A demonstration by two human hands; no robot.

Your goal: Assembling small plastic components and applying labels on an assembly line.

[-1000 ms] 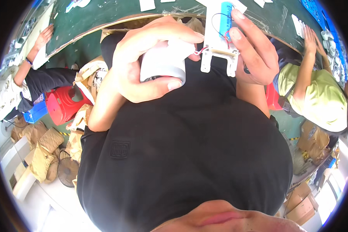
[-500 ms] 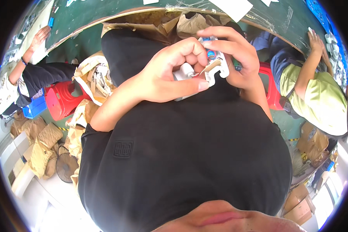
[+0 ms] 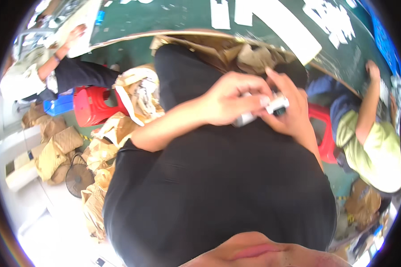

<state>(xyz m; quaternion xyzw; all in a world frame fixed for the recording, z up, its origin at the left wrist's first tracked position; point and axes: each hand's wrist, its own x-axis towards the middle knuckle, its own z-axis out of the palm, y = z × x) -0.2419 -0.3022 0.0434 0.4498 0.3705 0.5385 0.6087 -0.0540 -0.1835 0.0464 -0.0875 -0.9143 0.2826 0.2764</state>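
Note:
In front of my chest, my left hand [image 3: 229, 100] and my right hand [image 3: 294, 107] are close together around a small white plastic housing [image 3: 279, 105], blurred by motion. A rounded white and grey part [image 3: 245, 119] shows beneath the left fingers; whether it belongs to the same piece I cannot tell. My left thumb and fingers pinch at the piece's left side. The right hand curls round its right side, with the index finger raised. Most of the housing and its inside are hidden by my fingers.
A green table [image 3: 165, 18] lies beyond, bearing a long white strip [image 3: 294, 38] and scattered white pieces [image 3: 329, 20]. Open brown paper bags [image 3: 140, 91] stand at left. Red stools [image 3: 91, 107] flank me, with one person [image 3: 33, 80] left and another [image 3: 370, 151] right.
The view has shifted, showing more of the table. My hands sit lower in it, and the white housing has turned; its blue insides, visible before, are now hidden.

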